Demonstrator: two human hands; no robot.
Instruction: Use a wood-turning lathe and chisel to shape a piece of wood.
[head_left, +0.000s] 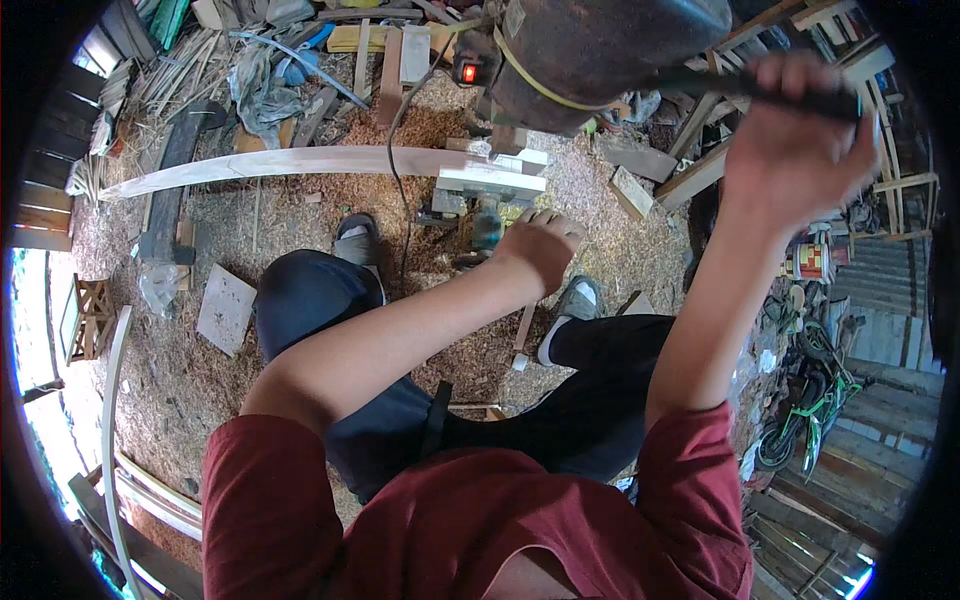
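Observation:
A dark, worn machine (600, 52), perhaps a drill press, stands before me with a red light lit on its side switch. My right hand (795, 142), slightly blurred, grips the black lever handle (697, 81) at its right. Below the machine, a long curved wooden board (285, 161) reaches left from the work spot, where a pale wood block (491, 182) lies along its near side. My left hand (541, 240) is curled just below that block, beside a metal clamp or vise part (487, 225); what its fingers hold is hidden. The tool tip is hard to make out.
A black cable (391, 142) hangs across the board. Wood shavings cover the floor around my feet. Offcuts (390, 79) and crumpled plastic (262, 90) lie beyond the board, with a timber beam (169, 180) under it at left. Stacked timber (697, 180) stands right; a small green motorbike (810, 412) is farther off.

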